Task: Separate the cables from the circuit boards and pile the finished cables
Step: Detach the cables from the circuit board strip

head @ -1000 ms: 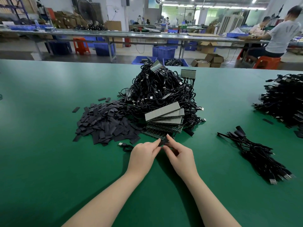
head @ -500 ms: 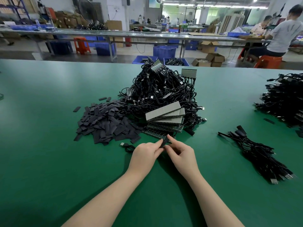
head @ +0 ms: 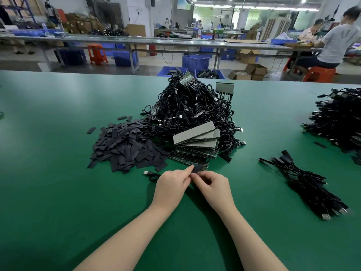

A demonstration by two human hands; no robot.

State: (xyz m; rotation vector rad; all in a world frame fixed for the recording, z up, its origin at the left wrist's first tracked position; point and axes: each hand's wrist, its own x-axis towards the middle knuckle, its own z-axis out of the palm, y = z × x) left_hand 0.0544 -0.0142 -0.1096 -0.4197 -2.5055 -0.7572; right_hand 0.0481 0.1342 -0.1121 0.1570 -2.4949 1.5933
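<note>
Just before the fanned stack of circuit boards point(head: 197, 140), I am pinching a small flat black cable end point(head: 197, 168) between my left hand point(head: 172, 187) and right hand point(head: 214, 185).

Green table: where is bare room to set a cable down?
Free: left of the black strips; between the hands and the finished cables; the table near the person. Crowded: the tangled pile and circuit boards.
</note>
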